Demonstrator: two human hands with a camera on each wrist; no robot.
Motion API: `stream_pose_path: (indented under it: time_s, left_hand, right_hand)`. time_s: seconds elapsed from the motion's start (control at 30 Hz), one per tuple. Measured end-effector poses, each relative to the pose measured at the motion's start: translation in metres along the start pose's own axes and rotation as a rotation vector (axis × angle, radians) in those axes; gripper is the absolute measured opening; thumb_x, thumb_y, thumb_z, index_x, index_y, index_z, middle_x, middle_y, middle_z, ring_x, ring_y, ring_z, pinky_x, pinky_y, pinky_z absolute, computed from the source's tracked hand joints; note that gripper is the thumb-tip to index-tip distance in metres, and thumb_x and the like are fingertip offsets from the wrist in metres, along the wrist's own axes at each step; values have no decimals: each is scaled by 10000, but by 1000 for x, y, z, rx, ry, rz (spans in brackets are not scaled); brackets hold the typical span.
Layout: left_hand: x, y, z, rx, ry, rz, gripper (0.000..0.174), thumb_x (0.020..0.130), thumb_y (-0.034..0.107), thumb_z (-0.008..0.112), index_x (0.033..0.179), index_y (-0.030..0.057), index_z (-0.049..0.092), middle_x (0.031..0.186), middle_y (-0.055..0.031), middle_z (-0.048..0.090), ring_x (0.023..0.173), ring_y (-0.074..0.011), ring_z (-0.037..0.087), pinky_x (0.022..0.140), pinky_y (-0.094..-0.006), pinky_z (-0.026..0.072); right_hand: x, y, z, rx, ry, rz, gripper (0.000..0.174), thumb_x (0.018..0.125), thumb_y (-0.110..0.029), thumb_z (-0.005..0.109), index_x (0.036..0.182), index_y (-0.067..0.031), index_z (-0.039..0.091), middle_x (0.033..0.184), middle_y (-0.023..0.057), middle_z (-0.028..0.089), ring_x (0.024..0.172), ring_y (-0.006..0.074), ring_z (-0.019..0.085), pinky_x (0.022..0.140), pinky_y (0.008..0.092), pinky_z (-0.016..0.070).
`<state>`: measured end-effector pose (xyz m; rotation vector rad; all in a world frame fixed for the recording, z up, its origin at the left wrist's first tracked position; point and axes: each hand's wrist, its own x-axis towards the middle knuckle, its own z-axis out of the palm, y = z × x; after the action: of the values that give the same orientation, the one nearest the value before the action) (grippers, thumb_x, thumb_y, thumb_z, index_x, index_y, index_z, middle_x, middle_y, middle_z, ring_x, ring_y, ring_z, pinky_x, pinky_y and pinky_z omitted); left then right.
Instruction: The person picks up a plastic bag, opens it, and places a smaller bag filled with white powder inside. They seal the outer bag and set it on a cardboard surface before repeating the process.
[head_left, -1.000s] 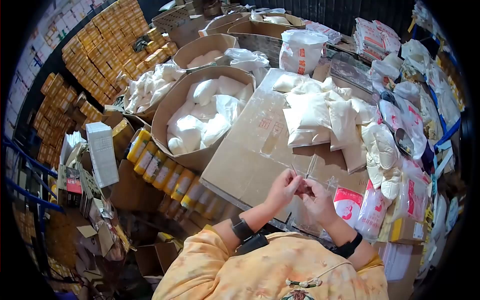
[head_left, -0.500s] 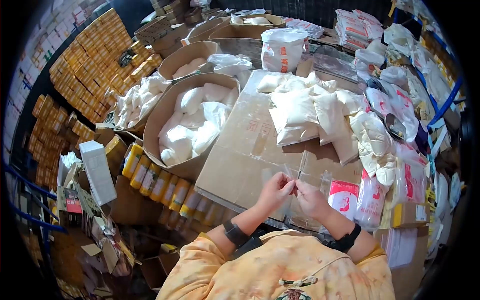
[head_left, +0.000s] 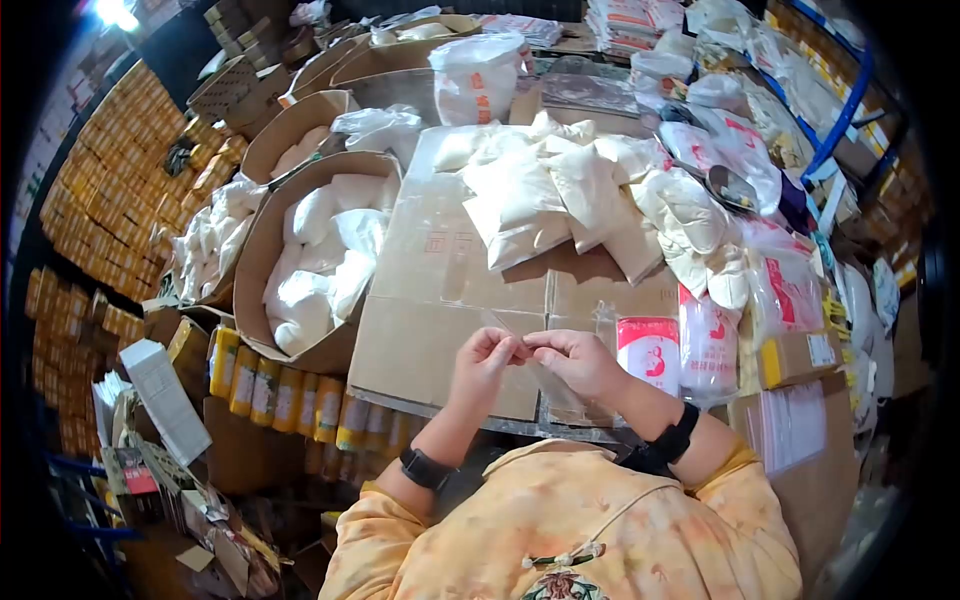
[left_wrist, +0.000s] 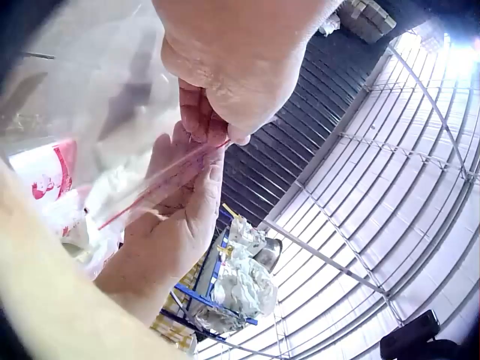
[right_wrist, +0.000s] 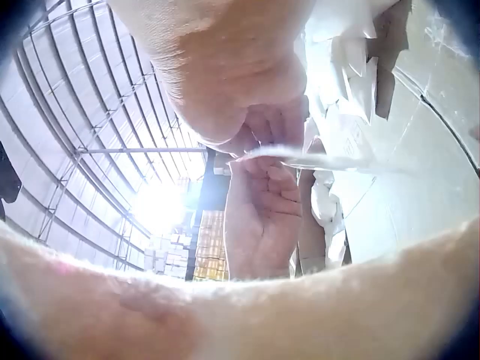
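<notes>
Both hands meet above the cardboard in the head view, the left hand (head_left: 484,366) and the right hand (head_left: 580,362) with fingertips together. Between them they pinch a thin clear plastic bag (left_wrist: 161,180), whose red-pink edge line shows in the left wrist view. In the right wrist view the bag (right_wrist: 322,160) extends sideways from the pinched fingers, seen nearly edge-on. Beyond the hands, filled pale bags (head_left: 515,205) lie piled on the flattened cardboard (head_left: 440,345). A pink-and-white printed pack (head_left: 648,352) is just right of the right hand.
A large round-sided carton (head_left: 250,290) with white filled bags stands left of the cardboard. Yellow-wrapped rolls (head_left: 265,392) line up below it. Cream gloves (head_left: 690,225) and a small brown box (head_left: 797,357) lie to the right. A white plastic sack (head_left: 478,85) stands behind the pile.
The head view has turned, so the surroundings shift left and down. The hands have moved left in view and their fingers are spread wider along the thin bag, still pinching it.
</notes>
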<state>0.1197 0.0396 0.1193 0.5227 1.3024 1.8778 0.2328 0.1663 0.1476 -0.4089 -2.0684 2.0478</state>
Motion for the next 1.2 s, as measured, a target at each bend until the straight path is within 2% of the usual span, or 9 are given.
stream_pose_path:
  time_s: [0.4, 0.5, 0.6, 0.8, 0.97, 1.0, 1.1, 1.13, 1.2]
  left_hand:
    - [-4, -4, -1, 116, -46, 20, 95, 898, 79, 496, 849, 6, 532, 786, -66, 600, 721, -112, 539, 687, -240, 449]
    - [-4, -5, -3, 175, -48, 22, 84, 892, 71, 502, 844, 6, 526, 781, -59, 595, 723, -104, 542, 684, -234, 450]
    - [-5, -10, -5, 286, -39, 8, 62, 881, 57, 510, 848, 6, 520, 774, -48, 589, 721, -95, 546, 678, -225, 451]
    - [-7, -18, -10, 274, -53, -31, 53, 868, 52, 525, 843, 7, 511, 768, -34, 584, 716, -89, 552, 671, -218, 450]
    - [-4, -20, -13, 304, -81, -69, 92, 873, 96, 538, 834, 16, 514, 763, -33, 582, 701, -88, 547, 652, -216, 448]
    - [-4, -20, -12, 375, -122, -76, 143, 889, 153, 527, 845, 17, 522, 751, -25, 572, 678, -86, 537, 632, -219, 445]
    - [-6, -15, -3, 332, -121, -228, 176, 908, 182, 498, 873, 11, 521, 740, -19, 548, 663, -100, 526, 621, -246, 455]
    - [-6, -17, -5, 320, -88, -226, 208, 917, 202, 480, 855, 11, 532, 719, -15, 535, 626, -94, 516, 601, -232, 446]
    - [-5, -22, -12, 401, -69, -170, 221, 926, 202, 459, 845, 11, 535, 671, -16, 533, 599, -92, 517, 575, -229, 437]
  right_hand:
    - [-5, 19, -2, 38, -22, 43, 305, 834, -111, 563, 1093, 51, 558, 1023, 103, 623, 940, 138, 574, 836, 273, 440]
    - [-4, 20, 0, 89, -40, 89, 306, 848, -68, 557, 1134, 39, 531, 1041, 78, 607, 929, 119, 571, 837, 252, 447]
    - [-1, 19, 4, -79, -56, 33, 263, 844, -65, 549, 1088, 32, 558, 982, 82, 630, 889, 118, 586, 814, 252, 454]
    - [4, 27, 4, -102, 21, 15, 197, 797, -111, 533, 931, 2, 622, 840, 135, 651, 778, 200, 627, 719, 295, 475]
    - [6, 26, 9, -444, 77, -4, 166, 810, -173, 519, 870, -18, 531, 785, 212, 600, 761, 368, 583, 663, 406, 458]
    - [6, 30, 11, -508, 80, -22, 168, 813, -183, 512, 861, -22, 506, 778, 225, 589, 762, 398, 567, 656, 430, 451]
    - [7, 34, 15, -581, 6, -1, 184, 821, -210, 478, 876, -35, 465, 777, 221, 585, 780, 415, 550, 660, 470, 434]
    - [9, 31, 15, -578, -18, 52, 185, 816, -224, 461, 861, -45, 479, 801, 223, 584, 782, 401, 557, 651, 473, 432]
    - [14, 36, 16, -513, -58, 7, 186, 817, -233, 457, 834, -50, 482, 785, 222, 581, 768, 402, 557, 635, 476, 432]
